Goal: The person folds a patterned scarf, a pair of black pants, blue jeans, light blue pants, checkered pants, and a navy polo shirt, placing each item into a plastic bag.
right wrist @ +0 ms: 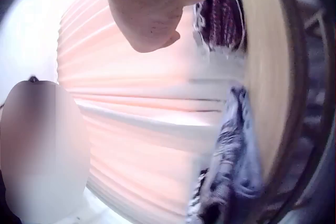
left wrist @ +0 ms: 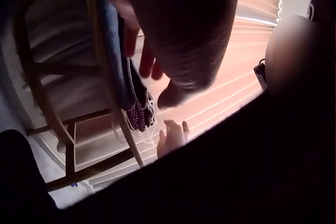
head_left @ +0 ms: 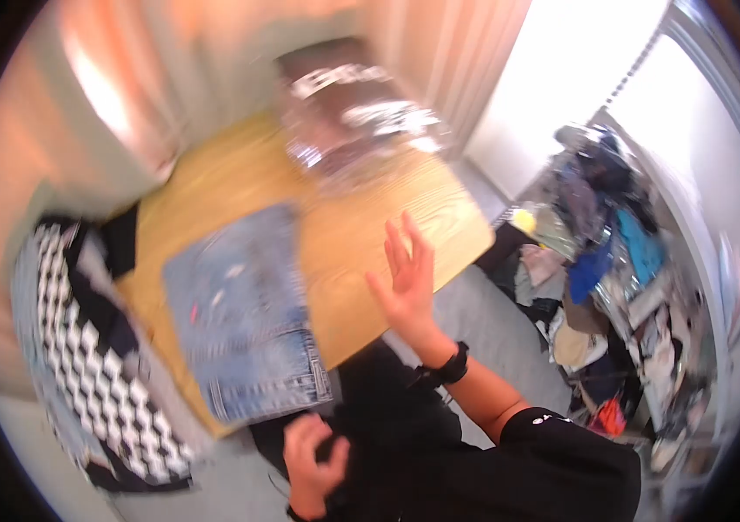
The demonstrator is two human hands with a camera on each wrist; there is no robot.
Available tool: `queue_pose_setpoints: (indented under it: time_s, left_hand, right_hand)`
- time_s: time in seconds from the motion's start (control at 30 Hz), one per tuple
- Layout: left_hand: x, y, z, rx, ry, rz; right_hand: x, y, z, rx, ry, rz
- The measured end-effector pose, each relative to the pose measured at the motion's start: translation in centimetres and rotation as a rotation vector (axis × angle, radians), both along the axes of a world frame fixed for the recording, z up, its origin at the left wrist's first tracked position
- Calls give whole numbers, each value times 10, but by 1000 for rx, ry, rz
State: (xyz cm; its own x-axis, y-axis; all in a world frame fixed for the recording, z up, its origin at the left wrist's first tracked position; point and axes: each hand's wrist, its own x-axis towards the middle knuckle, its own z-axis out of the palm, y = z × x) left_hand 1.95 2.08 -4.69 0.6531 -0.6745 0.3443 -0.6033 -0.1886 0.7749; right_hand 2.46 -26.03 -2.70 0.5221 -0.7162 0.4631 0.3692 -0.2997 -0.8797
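Folded blue denim lies flat on the left part of the wooden table. My left hand hangs just off the table's near edge, below the denim, its fingers loosely bent and holding nothing. Raised over the table's right part, my right hand has its fingers spread and touches nothing. At the table's back lies a dark item in clear plastic with white lettering, blurred. In the right wrist view the denim and the dark reddish packed item show on the table, beside my right hand.
Left of the table is a pile of clothes with a black-and-white checked cloth. On the right, a heap of clothes and plastic bags fills a low area by the wall. A curtain hangs behind the table.
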Motion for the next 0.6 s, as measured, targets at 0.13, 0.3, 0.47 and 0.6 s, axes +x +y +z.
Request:
queue_pose_setpoints:
  time_s: [0.13,0.3,0.47,0.6]
  left_hand:
    - [10,-9,19,-18,-656,245]
    - [42,-13,-7,263,-628,289]
    - [52,-23,-1,288,-510,204]
    - [56,-25,1,271,-405,198]
  right_hand:
    - [-66,-77,13,-566,93,-368]
    - [-183,-234,93,-1043,246,-933]
    - [-318,-356,179,-1260,615,-1484]
    - [-396,-408,206,-1102,1057,-1652]
